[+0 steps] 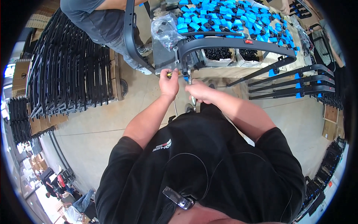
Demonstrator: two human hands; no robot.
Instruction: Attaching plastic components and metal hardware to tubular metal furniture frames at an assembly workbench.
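At the near edge of a workbench, a black curved frame (227,44) with a small red label lies across the top, its left end close to both hands. My left hand (169,85) is closed on a thin tool with a yellow part (170,74), just left of that end; its kind is unclear. Closed around a long silver metal tool (193,100) is my right hand (199,92); the tool's upper part reaches the frame end, where a bit of blue shows. A metal open-end wrench (176,56) lies on the bench beyond my left hand.
Blue plastic pieces (220,18) are heaped on the bench behind bins of small black parts (217,54). A clear plastic bag (165,30) lies at left. Black frames (294,84) stick out at right; more (71,63) stand stacked at left. A co-worker (108,30) stands beyond.
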